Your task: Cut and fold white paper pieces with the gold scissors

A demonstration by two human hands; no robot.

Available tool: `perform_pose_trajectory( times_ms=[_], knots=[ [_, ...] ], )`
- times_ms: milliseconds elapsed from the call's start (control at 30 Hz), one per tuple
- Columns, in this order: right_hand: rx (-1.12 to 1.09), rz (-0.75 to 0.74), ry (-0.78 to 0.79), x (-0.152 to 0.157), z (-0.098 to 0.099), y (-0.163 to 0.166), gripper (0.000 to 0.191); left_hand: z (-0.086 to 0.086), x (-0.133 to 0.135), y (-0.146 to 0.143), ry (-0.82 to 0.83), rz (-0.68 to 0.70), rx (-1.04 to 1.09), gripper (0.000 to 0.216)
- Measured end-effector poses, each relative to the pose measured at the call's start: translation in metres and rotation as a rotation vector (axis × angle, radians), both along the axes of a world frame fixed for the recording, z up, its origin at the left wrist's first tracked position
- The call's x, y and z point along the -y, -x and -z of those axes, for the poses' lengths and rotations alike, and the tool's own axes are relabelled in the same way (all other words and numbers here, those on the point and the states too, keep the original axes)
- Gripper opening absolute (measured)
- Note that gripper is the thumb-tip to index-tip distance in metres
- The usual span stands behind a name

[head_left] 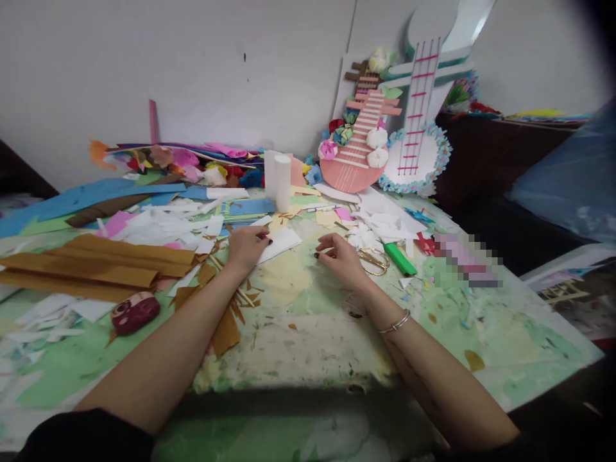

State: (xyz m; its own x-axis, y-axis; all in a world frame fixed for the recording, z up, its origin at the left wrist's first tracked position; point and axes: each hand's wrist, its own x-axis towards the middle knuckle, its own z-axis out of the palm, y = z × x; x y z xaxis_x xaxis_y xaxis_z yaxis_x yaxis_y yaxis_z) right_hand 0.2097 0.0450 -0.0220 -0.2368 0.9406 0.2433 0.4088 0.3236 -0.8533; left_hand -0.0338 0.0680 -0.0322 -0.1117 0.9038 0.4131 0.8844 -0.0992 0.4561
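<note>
My left hand (pixel 249 248) is over the middle of the table, with its fingers closed at the left end of a folded piece of white paper (pixel 283 244). To the right, my right hand (pixel 341 258) hovers with bent fingers, thumb and fingertips slightly apart and nothing visible between them. A bracelet circles the right wrist. Gold-handled scissors (pixel 374 262) lie just beside that hand, their blades mostly hidden. Close by are a green glue tube or marker (pixel 399 258) and white paper petals (pixel 364 236). Brown paper scraps (pixel 225 330) and thin sticks lie beneath the left forearm.
Paper instrument models (pixel 353 163) lean on the wall at the back right. A white roll (pixel 282 183) stands upright behind my hands. Folded brown crepe paper (pixel 96 263) and a dark red case (pixel 135 312) lie left. Blue paper (pixel 72 202) and paper flowers fill the back.
</note>
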Motion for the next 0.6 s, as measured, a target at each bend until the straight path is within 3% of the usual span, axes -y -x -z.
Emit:
perform_pose_trajectory(
  times_ms=[433, 600],
  knots=[
    [0.006, -0.010, -0.001, 0.000, 0.001, 0.000, 0.025, -0.002, 0.001, -0.002, 0.014, 0.057, 0.024, 0.021],
    [-0.059, -0.012, 0.029, -0.002, 0.002, 0.000, 0.028, -0.015, 0.011, -0.012, -0.135, 0.067, 0.160, 0.016]
  ],
)
